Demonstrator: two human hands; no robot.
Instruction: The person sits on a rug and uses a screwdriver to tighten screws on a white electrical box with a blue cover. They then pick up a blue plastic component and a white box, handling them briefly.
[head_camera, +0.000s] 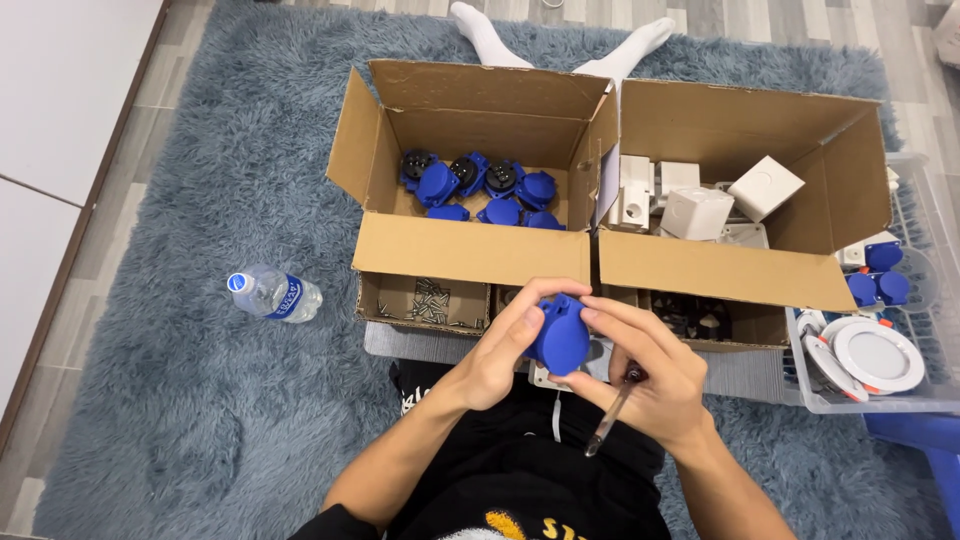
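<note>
Shaggy blue rug (200, 400) underneath; both hands, left (497, 355) and right (655, 385), pinch a blue plastic socket cover (560, 335), seemingly light and rigid, by its rim, screwdriver (610, 415) tucked in the right.

Water bottle (274, 294) on grey rug (180, 420); white boxes (697, 212).

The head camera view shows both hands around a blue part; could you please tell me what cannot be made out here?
- Blue part: its underside is hidden by the left hand and right hand.
- Screwdriver: its tip is hidden behind the right hand's grip.
- White piece under the blue part: mostly covered, kind unclear.
- Dark pieces in the tray under the right box flap: too small and shadowed to identify.
- Clear bin: cut off by the right edge.
</note>
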